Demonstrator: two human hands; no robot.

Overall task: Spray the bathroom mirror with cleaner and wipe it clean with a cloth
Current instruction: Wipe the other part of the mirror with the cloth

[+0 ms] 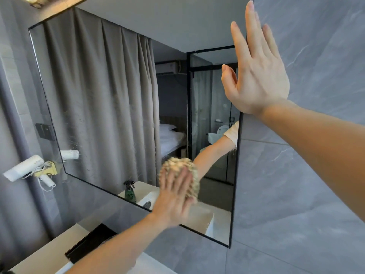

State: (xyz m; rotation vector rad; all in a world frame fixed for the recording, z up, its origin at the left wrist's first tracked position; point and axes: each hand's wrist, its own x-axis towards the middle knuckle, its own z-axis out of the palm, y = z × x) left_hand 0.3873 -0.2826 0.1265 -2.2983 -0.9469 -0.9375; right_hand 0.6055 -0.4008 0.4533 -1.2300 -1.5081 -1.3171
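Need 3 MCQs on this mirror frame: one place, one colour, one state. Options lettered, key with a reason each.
1. Where on the mirror is the cloth pressed?
A. top left corner
B. lower right part
C. off the glass

2. What colour is the spray bottle reflected in the mirror?
A. dark green
B. red
C. yellow

3. How is the right hand?
A. gripping the bottle
B. clenched in a fist
C. flat, fingers straight, over the mirror's right edge

Key: 1 B, the left hand presses it low on the glass, right of centre. 2 A, the body shows dark green. 3 C, straight fingers point up, holding nothing.

No legible text — not on the spray bottle (130, 192), nor the hair dryer (23, 168).
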